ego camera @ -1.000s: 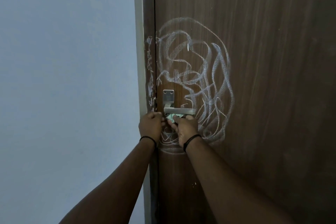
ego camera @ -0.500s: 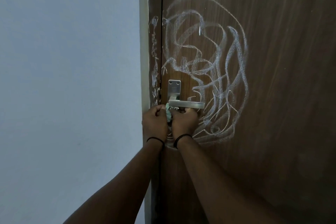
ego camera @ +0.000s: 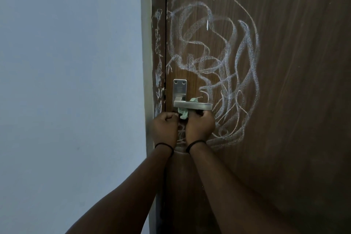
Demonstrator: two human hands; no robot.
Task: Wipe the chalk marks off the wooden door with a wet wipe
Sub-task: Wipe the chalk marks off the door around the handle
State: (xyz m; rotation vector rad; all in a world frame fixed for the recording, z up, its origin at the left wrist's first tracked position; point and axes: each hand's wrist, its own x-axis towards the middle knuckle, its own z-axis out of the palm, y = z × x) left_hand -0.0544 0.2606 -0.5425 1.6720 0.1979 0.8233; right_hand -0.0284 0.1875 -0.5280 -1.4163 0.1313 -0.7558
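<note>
A dark wooden door (ego camera: 294,62) carries a big tangle of white chalk marks (ego camera: 224,59), with more chalk on the frame strip (ego camera: 158,59) to its left. A pale green crumpled wet wipe (ego camera: 183,113) shows just under the metal door handle (ego camera: 192,105), and a bit of it pokes up behind the lever. My right hand (ego camera: 200,123) is closed on the wipe below the handle. My left hand (ego camera: 165,125) is fisted beside it, and its fingers seem to pinch the wipe's left edge.
A plain pale wall (ego camera: 72,81) fills the left half of the view. The handle's metal backplate (ego camera: 179,87) with two screws rises above the lever. Both wrists wear a thin black band.
My hands stay together under the handle. The wipe is more spread out now, with a piece showing above the lever. The view has shifted slightly.
</note>
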